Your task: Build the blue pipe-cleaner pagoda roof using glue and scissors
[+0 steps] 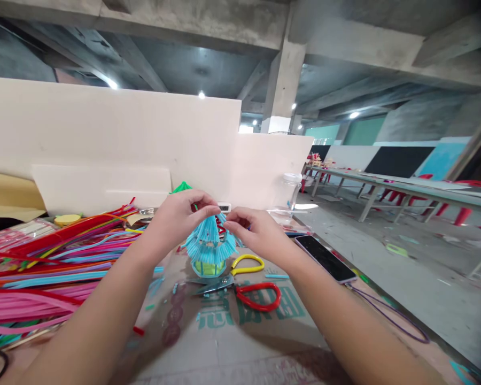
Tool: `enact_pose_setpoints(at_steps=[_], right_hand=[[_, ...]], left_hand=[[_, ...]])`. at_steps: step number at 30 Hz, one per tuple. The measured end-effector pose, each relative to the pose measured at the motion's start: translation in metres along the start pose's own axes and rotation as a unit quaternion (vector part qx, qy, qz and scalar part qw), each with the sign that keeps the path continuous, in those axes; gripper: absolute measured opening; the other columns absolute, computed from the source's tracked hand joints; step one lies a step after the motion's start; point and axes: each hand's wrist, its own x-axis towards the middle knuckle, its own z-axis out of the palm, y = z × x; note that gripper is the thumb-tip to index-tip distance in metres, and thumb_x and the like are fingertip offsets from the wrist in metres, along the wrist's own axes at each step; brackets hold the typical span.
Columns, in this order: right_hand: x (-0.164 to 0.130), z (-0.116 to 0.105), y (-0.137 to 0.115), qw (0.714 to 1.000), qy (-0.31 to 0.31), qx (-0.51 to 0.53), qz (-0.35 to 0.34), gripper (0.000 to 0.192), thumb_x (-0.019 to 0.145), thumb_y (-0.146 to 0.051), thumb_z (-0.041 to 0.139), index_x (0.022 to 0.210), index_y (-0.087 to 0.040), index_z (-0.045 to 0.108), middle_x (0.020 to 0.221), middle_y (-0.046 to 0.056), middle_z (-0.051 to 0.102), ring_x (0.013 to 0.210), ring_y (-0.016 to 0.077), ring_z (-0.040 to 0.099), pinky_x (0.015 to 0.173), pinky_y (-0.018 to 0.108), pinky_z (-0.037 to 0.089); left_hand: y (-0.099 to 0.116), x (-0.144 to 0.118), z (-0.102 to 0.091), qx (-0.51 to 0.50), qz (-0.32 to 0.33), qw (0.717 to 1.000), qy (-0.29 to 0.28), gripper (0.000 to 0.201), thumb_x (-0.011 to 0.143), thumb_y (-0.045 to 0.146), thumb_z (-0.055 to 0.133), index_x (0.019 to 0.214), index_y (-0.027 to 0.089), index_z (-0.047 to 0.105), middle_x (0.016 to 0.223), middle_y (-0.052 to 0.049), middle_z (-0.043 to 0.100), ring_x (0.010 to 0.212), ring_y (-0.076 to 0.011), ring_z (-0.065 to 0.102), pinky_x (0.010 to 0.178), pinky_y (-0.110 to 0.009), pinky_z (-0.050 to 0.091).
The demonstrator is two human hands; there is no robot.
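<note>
A small cone-shaped model (209,246) made of light blue pipe cleaners stands on the cardboard-covered table (232,342), on a yellow-green base. My left hand (180,214) pinches the top of the cone from the left. My right hand (254,230) pinches the same top from the right, fingertips nearly meeting my left. Just in front of the model lie scissors (240,291) with one red and one yellow handle loop. Short blue offcuts are scattered around them.
A big pile of pink, red, blue and orange pipe cleaners (44,267) fills the table's left side. A phone (324,258) with a purple cable lies at the right edge. White boards (104,139) stand behind; a clear jar (291,192) sits at the back right. Long tables and red stools stand far right.
</note>
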Motion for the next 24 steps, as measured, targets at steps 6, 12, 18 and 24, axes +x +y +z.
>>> enact_pose_setpoints(at_steps=[6, 12, 18, 24], right_hand=[[0.004, 0.003, 0.011, 0.995, 0.009, -0.096, 0.034, 0.030, 0.093, -0.033, 0.051, 0.068, -0.018, 0.059, 0.057, -0.003, 0.051, 0.056, 0.0104, 0.045, 0.053, 0.024, 0.026], [0.004, 0.011, 0.011, 0.979, 0.016, -0.201, 0.036, 0.026, 0.094, -0.027, 0.049, 0.071, -0.017, 0.059, 0.063, 0.000, 0.059, 0.058, 0.0112, 0.049, 0.056, 0.026, 0.024], [0.006, 0.016, 0.014, 0.975, 0.013, -0.219, 0.024, 0.027, 0.095, -0.028, 0.048, 0.075, -0.018, 0.063, 0.065, 0.001, 0.063, 0.057, 0.0119, 0.050, 0.056, 0.026, 0.025], [0.006, 0.023, 0.018, 0.968, 0.010, -0.251, 0.020, 0.027, 0.096, -0.030, 0.047, 0.080, -0.020, 0.066, 0.072, 0.002, 0.069, 0.063, 0.0145, 0.058, 0.056, 0.027, 0.027]], left_hand=[[-0.022, 0.006, 0.009, 0.010, -0.018, 0.998, 0.052, 0.030, 0.089, 0.045, 0.055, 0.097, 0.020, 0.070, 0.089, -0.002, 0.072, 0.079, -0.0177, 0.064, 0.070, -0.029, 0.047], [-0.053, 0.013, 0.026, 0.075, -0.015, 0.997, 0.031, 0.040, 0.092, 0.046, 0.048, 0.112, 0.017, 0.067, 0.107, -0.009, 0.067, 0.099, -0.0221, 0.062, 0.086, -0.035, 0.049], [-0.049, 0.012, 0.031, 0.054, -0.016, 0.998, -0.022, 0.037, 0.092, 0.040, 0.046, 0.111, 0.016, 0.068, 0.112, -0.009, 0.066, 0.107, -0.0220, 0.060, 0.097, -0.036, 0.045], [-0.043, 0.011, 0.027, 0.042, -0.014, 0.999, -0.031, 0.031, 0.091, 0.039, 0.048, 0.103, 0.019, 0.067, 0.109, -0.007, 0.069, 0.104, -0.0222, 0.062, 0.091, -0.034, 0.046]])
